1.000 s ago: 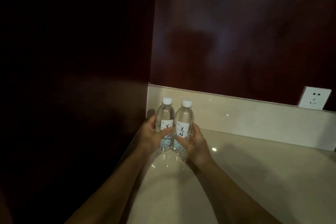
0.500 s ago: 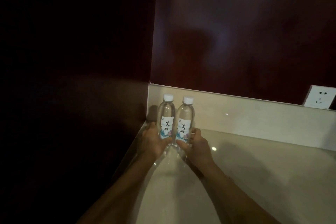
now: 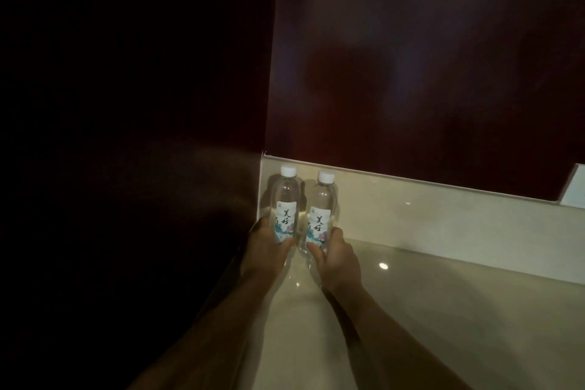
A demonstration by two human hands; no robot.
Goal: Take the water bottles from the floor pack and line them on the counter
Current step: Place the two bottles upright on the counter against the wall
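Two water bottles held upright, side by side in far left corner of tabletop (image 3: 443, 310). Left bottle (image 3: 286, 199) gripped low by left hand (image 3: 266, 250); right bottle (image 3: 320, 212) by right hand (image 3: 338, 258). Thin clear plastic judged full, moderately heavy, slippery, squashable; best held around labelled middle.

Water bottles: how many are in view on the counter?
2. The left bottle stands in the counter's back corner, held by the left hand. The right bottle stands beside it, held by the right hand. The floor pack is out of view.
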